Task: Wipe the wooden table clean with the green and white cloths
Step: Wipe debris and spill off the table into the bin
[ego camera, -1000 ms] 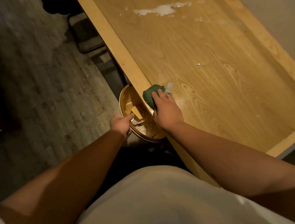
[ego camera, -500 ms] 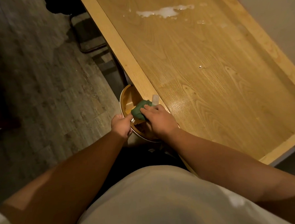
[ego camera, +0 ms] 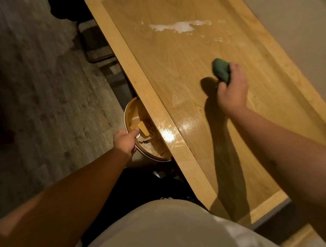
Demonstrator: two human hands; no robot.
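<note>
The wooden table [ego camera: 184,70] runs from near me to the far end, with a paler border. A white spill [ego camera: 180,26] lies across its far part, and smaller wet spots sit to its right. My right hand [ego camera: 232,90] is raised over the middle of the table, shut on a bunched green cloth [ego camera: 221,70]. My left hand [ego camera: 126,140] grips the rim of a round bin [ego camera: 129,113] held against the table's left edge. Scraps and a yellow piece lie inside the bin. No white cloth is visible.
A grey stone-patterned floor [ego camera: 35,91] lies to the left. A dark chair or stool frame [ego camera: 97,46] stands under the table's far left side. A pale wall [ego camera: 294,24] borders the table on the right. A glossy wet patch [ego camera: 168,136] shines near the bin.
My right hand has lifted the green cloth from the bin at the table edge and carried it right and farther out over the table. The left hand still holds the bin.
</note>
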